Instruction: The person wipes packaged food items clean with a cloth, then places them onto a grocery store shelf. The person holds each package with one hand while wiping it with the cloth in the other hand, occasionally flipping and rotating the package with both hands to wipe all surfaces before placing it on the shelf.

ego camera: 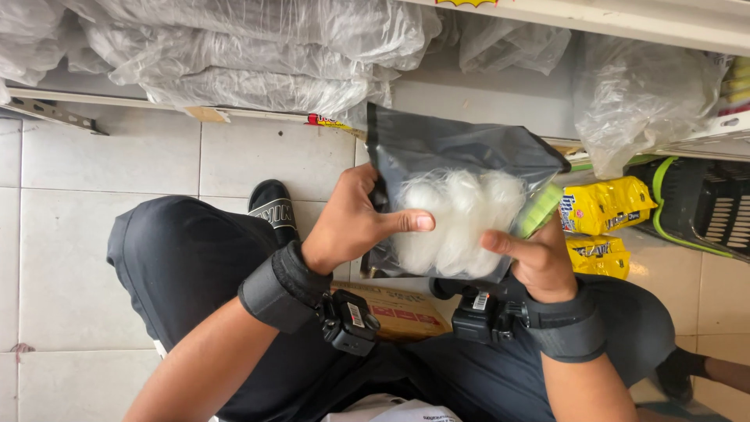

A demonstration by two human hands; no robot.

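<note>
I hold a clear plastic pouch [461, 180] with a grey tint in front of me, both hands on it. Inside it are white fluffy bundles [457, 223], like coiled thin noodles. My left hand [355, 223] grips the pouch's left edge, thumb pressed across its front. My right hand [531, 258] holds the lower right corner, thumb on the front. A green strip [539, 209] shows at the pouch's right side. Black straps with small devices sit on both wrists.
I crouch on a pale tiled floor [101, 234]. A cardboard box [402, 312] lies between my knees. Yellow snack packets [605, 205] and a black basket with green handle [703, 207] are at the right. White shelves hold clear plastic bags [250, 55] above.
</note>
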